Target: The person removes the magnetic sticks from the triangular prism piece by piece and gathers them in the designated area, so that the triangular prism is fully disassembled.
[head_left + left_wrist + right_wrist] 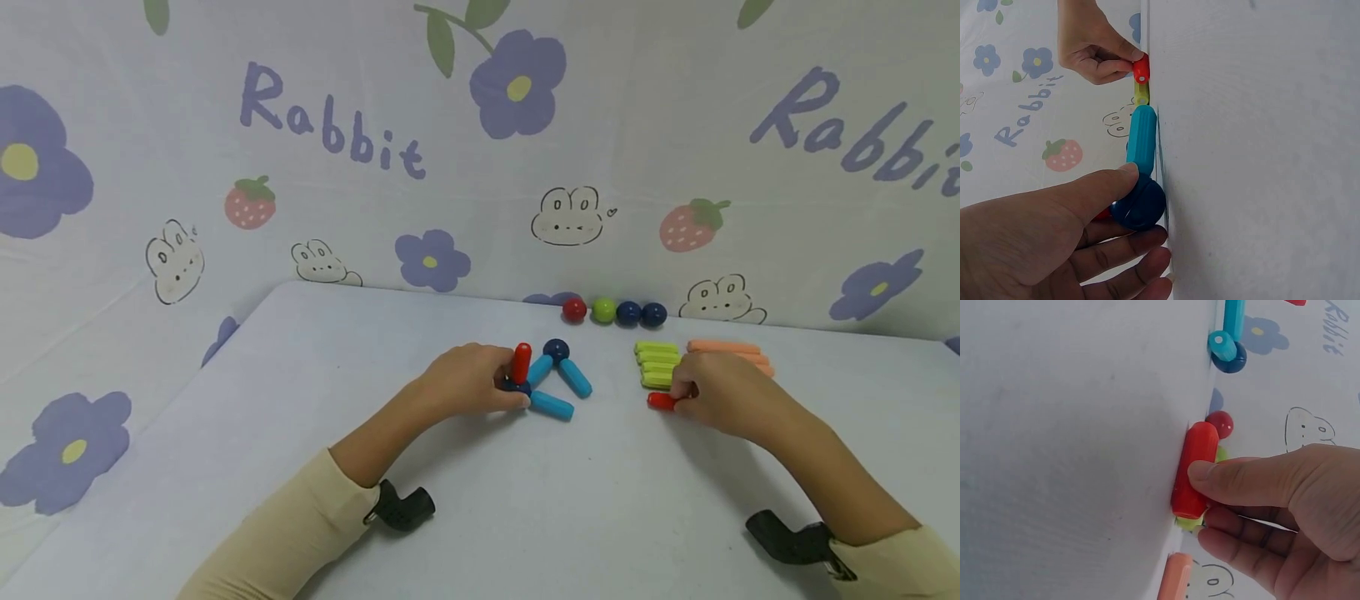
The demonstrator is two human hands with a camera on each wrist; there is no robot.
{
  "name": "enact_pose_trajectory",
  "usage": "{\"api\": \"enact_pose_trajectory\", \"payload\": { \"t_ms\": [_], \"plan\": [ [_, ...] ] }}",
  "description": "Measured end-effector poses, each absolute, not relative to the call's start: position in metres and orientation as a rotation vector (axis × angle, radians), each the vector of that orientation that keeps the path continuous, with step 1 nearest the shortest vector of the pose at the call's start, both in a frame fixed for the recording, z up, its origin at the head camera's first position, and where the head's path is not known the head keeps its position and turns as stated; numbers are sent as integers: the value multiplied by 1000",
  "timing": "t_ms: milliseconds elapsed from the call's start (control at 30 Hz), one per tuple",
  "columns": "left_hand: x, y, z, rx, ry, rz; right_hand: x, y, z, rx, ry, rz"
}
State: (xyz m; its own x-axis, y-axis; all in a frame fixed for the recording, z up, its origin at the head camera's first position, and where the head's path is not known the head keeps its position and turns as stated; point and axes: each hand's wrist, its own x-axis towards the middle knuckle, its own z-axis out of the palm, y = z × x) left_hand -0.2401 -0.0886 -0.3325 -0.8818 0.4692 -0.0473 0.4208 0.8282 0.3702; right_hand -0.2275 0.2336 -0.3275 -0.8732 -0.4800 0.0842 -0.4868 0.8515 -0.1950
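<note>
My left hand grips a dark blue ball between thumb and fingers. From this ball a red stick stands upright, and blue sticks run out along the table. One of them leads to a second dark blue ball, which has another blue stick angled toward me. Off to the right, my right hand pinches a short red stick low at the tabletop, just in front of several yellow-green sticks.
Behind the sticks, along the table's back edge, sit a red ball, a green ball and two dark blue balls. Orange sticks lie beyond my right hand, partly covered by it. A patterned cloth hangs behind the white table.
</note>
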Motion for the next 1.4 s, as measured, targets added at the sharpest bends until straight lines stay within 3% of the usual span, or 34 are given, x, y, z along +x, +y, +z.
{"api": "enact_pose_trajectory", "payload": {
  "t_ms": [900,1400],
  "plan": [
    [-242,-90,-334,692,2871,537,-236,229,-328,814,-2900,220],
    [-243,-93,-335,766,2854,606,-220,126,-305,1079,-2768,466]
  ]
}}
